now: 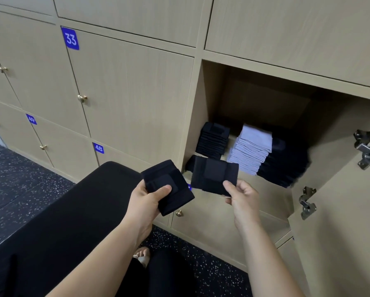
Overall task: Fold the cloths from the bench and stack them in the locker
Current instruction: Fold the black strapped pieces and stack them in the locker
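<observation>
The step in hand appeared to be the transfer from the bench (72, 211), lower left, to the open locker (209, 99), centre right. To do it well, each folded piece was best kept flat and pinched across its fold so that it could not spring open. It was then to be carried in over the front edge and set squarely on the black stack (213, 139) at the compartment's left, not on the pale stack (251, 148) beside it or the dark stack (284, 166) further right. Placing one piece at a time was likely to keep the pile from leaning. The left hand (145, 202), below centre, grasped a folded black cloth (179, 197), with the thumb pressed on top and the fingers curled beneath. The right hand (242, 200), right of centre, pinched a second folded cloth (212, 174) by its lower edge between thumb and fingers, just in front of the opening. The locker door (340, 232) stood open at the far right.
</observation>
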Motion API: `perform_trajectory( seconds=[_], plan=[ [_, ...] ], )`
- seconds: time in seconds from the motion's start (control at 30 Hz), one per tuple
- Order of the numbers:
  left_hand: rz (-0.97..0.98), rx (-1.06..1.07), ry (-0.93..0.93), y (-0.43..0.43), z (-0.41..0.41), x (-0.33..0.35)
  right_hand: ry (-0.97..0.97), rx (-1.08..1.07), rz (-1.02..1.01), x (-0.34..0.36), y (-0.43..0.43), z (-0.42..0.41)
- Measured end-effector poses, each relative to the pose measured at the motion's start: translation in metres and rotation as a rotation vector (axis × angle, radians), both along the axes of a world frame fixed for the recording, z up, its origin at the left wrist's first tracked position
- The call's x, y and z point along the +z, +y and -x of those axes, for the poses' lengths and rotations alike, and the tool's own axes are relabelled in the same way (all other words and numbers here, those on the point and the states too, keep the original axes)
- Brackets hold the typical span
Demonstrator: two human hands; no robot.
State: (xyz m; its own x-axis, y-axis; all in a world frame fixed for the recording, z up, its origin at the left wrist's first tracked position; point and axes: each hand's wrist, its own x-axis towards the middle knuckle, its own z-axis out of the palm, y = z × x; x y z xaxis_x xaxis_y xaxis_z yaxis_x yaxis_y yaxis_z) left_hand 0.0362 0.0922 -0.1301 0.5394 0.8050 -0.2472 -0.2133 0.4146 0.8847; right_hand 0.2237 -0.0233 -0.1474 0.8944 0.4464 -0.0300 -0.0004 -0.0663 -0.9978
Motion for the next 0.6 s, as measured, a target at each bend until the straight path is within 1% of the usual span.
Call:
perform_trajectory(
  seconds=[0.1,0.27,0.4,0.6],
  plan=[
    [0.035,0.010,0.022,0.012,-0.008,-0.014,0.017,-0.082,0.036,-0.012,0.014,-0.031],
    [0.071,0.017,0.045,0.033,-0.024,-0.038,0.043,-0.141,0.113,-0.035,0.049,-0.074],
    [0.095,0.029,0.060,0.048,-0.038,-0.053,0.096,-0.173,0.101,-0.049,0.083,-0.095],
    [0.109,0.028,0.085,0.065,-0.048,-0.072,0.175,-0.183,0.074,-0.068,0.124,-0.106]
  ],
)
